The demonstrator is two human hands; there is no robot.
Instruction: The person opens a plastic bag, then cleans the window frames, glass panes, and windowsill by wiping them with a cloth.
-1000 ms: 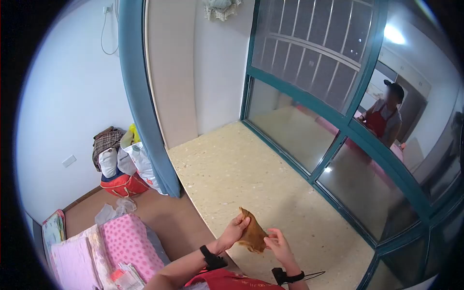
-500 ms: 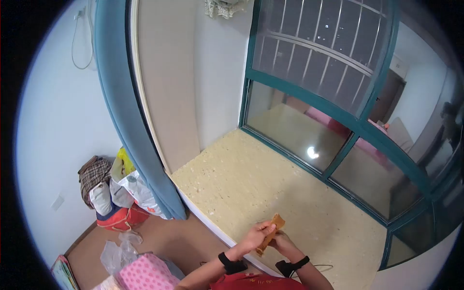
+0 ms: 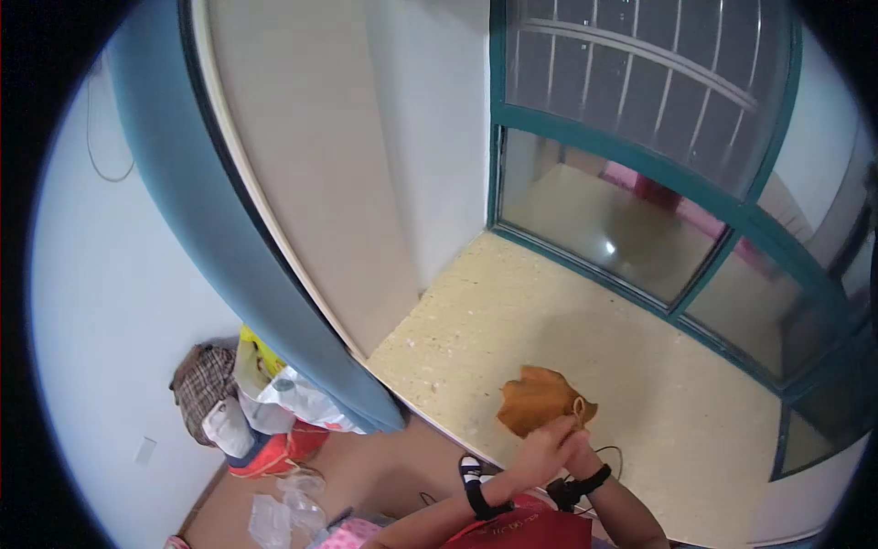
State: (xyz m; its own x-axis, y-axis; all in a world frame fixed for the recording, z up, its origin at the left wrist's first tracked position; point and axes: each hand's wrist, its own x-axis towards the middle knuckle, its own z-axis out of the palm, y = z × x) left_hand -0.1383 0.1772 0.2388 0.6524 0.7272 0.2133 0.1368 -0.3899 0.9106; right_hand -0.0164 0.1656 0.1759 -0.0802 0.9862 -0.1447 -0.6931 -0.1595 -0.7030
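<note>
An orange-brown drawstring pouch [image 3: 541, 400] lies spread on the stone-patterned ledge, just beyond my hands. At its right edge a pale cord [image 3: 578, 408] rises in a small loop. My left hand [image 3: 541, 450] is closed at the near edge of the pouch, fingertips by the cord. Touching it from the right, my right hand [image 3: 578, 450] is closed too, also at the foot of the cord loop. My fingers hide the point where they pinch it. Each wrist wears a black band.
The ledge [image 3: 457, 311] ends at a green-framed window [image 3: 631, 169]. A blue curtain [image 3: 219, 201] hangs at the left. Bags and a plaid cloth [image 3: 206, 389] are piled on the floor beside clear plastic bags [image 3: 279, 512]. A thin black cable [image 3: 615, 450] curls beside my right hand.
The pouch was folded narrow between both hands; now it lies spread out flat beyond them, with the cord loop showing. My hands have drawn together at the cord. The view has shifted.
</note>
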